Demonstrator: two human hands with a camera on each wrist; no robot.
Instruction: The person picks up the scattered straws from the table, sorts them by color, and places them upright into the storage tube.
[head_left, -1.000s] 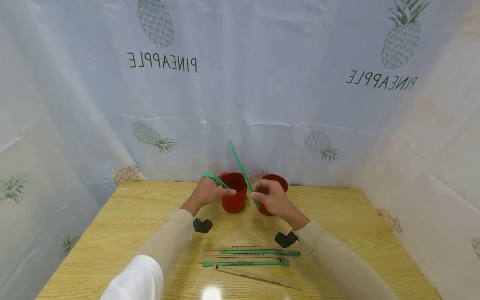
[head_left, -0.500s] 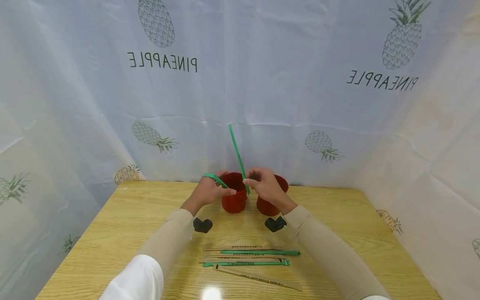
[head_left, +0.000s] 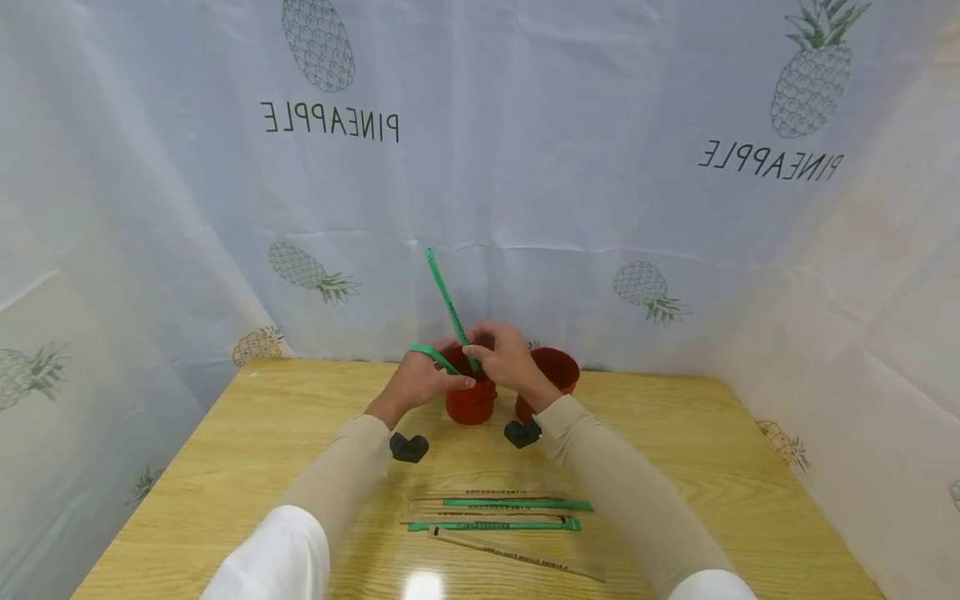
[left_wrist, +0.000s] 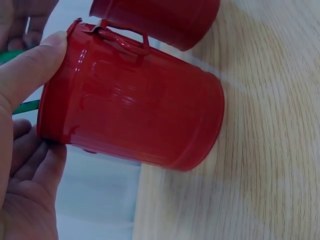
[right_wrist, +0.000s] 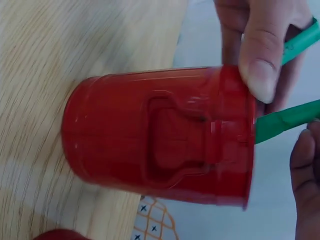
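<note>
My left hand grips the rim of a small red bucket, thumb on the near side and fingers behind. In the left wrist view this bucket stands upright on the wood. One green wrapped straw leans out of its mouth across the left hand. Between thumb and fingertips, my right hand pinches a second green wrapped straw, tilted up to the left. Its lower end is at the bucket's mouth; in the right wrist view this straw passes behind the rim.
Another red bucket stands just right, partly hidden by the right wrist. Nearer me, several brown wrapped straws and green wrapped straws lie on the wooden table. A pineapple-print curtain hangs behind the table's far edge.
My right hand has moved left and up with its green straw, from between the buckets to over the left bucket's mouth. The left hand keeps its hold on the rim.
</note>
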